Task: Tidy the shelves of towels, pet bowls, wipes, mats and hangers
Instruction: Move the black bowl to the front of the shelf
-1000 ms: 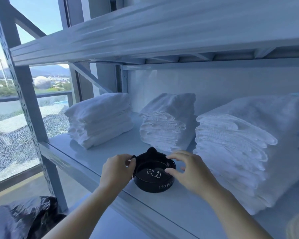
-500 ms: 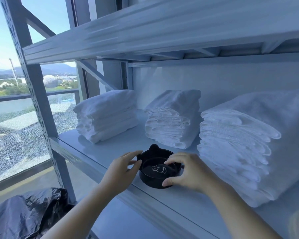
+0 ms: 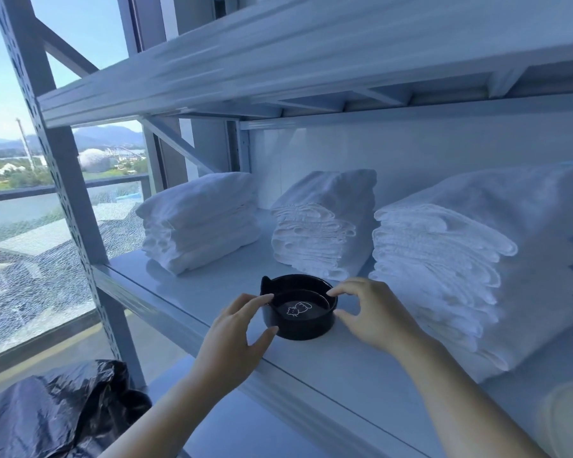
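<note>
A black pet bowl [image 3: 298, 320] with two cat ears on its rim and a white cat drawing inside stands near the front edge of the white shelf [image 3: 192, 292]. My left hand [image 3: 235, 328] holds its left side, fingertips on the rim and thumb low on the wall. From the right, my right hand [image 3: 374, 312] pinches it with the index finger on the rim and the thumb against the side. The ears point to the back left. Behind the bowl stand three stacks of folded white towels: left [image 3: 199, 219], middle [image 3: 325, 223] and a larger one at the right [image 3: 470, 259].
The upper shelf [image 3: 278, 61] hangs close overhead. A perforated metal upright [image 3: 63, 180] stands at the left, with a window behind it. A crumpled black plastic bag [image 3: 57, 411] lies on the floor at the lower left. A pale round thing [image 3: 566, 421] sits on the shelf at the bottom right.
The bowl has turned on the shelf between my hands: its ears went from the back to the back left, and the lettering on its front wall has rotated out of sight.
</note>
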Available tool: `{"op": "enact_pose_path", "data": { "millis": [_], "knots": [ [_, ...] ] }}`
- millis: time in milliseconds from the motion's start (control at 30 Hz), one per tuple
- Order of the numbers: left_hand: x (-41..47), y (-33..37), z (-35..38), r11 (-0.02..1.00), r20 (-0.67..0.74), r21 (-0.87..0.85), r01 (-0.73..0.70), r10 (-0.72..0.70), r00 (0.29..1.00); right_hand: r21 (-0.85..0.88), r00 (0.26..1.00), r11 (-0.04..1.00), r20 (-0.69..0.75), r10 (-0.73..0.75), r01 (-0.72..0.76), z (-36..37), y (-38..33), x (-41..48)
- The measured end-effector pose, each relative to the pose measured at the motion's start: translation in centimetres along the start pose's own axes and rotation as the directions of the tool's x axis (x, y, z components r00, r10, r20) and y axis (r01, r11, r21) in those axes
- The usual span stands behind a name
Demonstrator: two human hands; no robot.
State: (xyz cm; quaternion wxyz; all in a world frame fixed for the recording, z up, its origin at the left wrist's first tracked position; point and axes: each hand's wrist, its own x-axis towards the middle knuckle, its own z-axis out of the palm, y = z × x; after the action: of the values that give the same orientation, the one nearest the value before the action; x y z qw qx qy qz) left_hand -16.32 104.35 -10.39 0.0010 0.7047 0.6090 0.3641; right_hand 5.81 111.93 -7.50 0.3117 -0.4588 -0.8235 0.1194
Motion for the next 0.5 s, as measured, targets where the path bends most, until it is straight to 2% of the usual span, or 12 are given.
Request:
{"op": "enact_pose_path", "data": {
  "millis": [133,333,500],
  "knots": [
    [0.5,-0.2,0.7,1.0,-0.044,0.003,0.001,-0.001,0.999,0.022,1.0,1.0,0.011,-0.009,0.009,-0.1,-0.2,0.0],
    [2.0,-0.2,1.5,0.999,-0.032,-0.052,-0.013,0.011,0.999,0.043,0.999,0.998,-0.005,-0.042,0.042,0.0,-0.7,-0.1],
    [3.7,0.3,3.0,0.988,-0.048,-0.086,-0.125,0.121,0.991,0.046,0.998,0.998,-0.051,-0.037,0.039,-0.1,-0.6,-0.1]
  ]
}}
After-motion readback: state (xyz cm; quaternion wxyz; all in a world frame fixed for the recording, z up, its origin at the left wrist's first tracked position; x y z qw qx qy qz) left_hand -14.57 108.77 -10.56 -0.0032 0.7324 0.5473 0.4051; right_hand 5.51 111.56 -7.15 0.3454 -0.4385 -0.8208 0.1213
